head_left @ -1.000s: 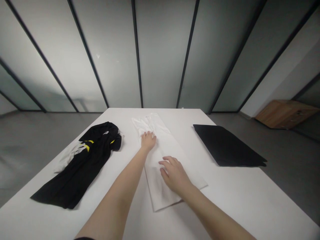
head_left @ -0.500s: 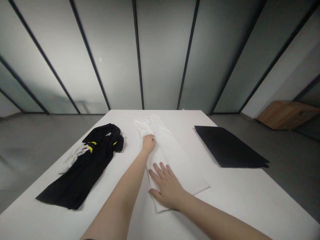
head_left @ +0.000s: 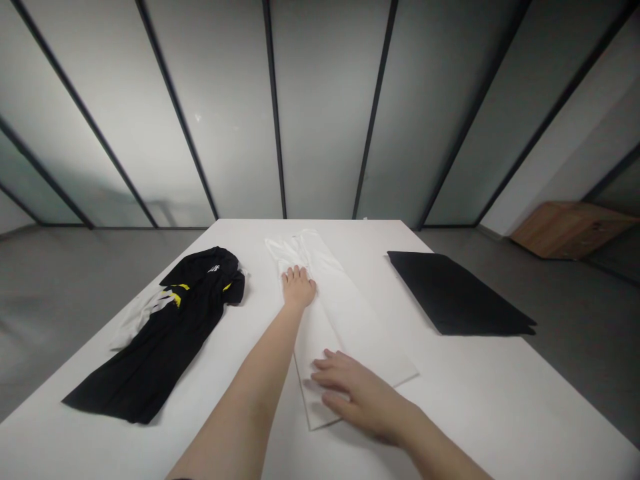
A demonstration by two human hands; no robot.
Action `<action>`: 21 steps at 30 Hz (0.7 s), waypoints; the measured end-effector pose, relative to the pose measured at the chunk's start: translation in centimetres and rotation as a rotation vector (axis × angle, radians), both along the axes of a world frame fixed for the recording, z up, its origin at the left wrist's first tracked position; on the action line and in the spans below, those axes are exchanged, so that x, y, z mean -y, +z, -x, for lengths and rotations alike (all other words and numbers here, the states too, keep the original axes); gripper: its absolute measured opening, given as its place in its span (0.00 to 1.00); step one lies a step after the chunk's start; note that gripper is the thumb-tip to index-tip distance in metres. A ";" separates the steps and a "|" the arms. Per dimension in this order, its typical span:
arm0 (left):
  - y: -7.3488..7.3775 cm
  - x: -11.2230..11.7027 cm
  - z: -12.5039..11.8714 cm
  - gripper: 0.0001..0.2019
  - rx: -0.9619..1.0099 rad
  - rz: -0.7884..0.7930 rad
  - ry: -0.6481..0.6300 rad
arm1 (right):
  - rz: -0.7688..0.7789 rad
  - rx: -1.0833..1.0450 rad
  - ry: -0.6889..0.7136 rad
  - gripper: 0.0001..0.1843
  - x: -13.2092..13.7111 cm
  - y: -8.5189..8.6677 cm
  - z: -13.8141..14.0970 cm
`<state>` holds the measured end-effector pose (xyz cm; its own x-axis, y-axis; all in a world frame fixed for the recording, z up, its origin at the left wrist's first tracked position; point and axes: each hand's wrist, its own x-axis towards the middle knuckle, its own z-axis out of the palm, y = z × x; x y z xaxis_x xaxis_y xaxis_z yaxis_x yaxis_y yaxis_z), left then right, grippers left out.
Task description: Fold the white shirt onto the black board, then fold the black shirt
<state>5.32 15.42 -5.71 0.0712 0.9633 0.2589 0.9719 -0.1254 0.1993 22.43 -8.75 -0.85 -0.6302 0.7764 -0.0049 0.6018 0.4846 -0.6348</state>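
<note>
A white garment (head_left: 350, 317) lies lengthwise in the middle of the table, its surface mostly flat and its far end wrinkled. I cannot make out what kind of garment it is. My left hand (head_left: 299, 288) rests palm down on its upper left part, fingers spread. Over its near end is my right hand (head_left: 357, 390), slightly blurred, with fingers apart and nothing held. Whether that hand touches the cloth I cannot tell.
On the left of the white table (head_left: 465, 400) lies a black shirt (head_left: 175, 340) with yellow trim, white cloth (head_left: 137, 323) beside it. A flat black sheet-like item (head_left: 455, 293) lies at the right edge. Behind stands a frosted glass partition (head_left: 325, 113); a wooden cabinet (head_left: 570, 230) is far right.
My left hand has gone from bunched fingers to spread ones on the cloth. My right hand has shifted right and toward me, turning from flat on the garment to a raised-looking pose.
</note>
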 end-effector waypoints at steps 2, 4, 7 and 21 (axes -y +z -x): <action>-0.3 -0.2 0.1 0.32 0.011 -0.002 -0.006 | -0.056 -0.042 -0.113 0.24 -0.8 -0.4 -1.0; -0.5 -0.5 0.2 0.33 0.009 0.017 -0.028 | -0.129 -0.026 -0.187 0.24 -1.3 -1.0 -1.8; -0.5 -0.9 0.4 0.33 -0.024 0.074 -0.066 | -0.159 0.029 -0.150 0.20 -1.4 -1.2 -1.9; 0.0 -3.2 3.1 0.29 -0.099 0.088 -0.297 | -0.083 -0.066 -0.026 0.17 0.1 -0.2 -0.2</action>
<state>2.18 18.65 -5.69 0.3735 0.9149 0.1533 0.9104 -0.3932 0.1286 22.58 -8.90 -1.04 -0.6068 0.7884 0.1011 0.5728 0.5219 -0.6320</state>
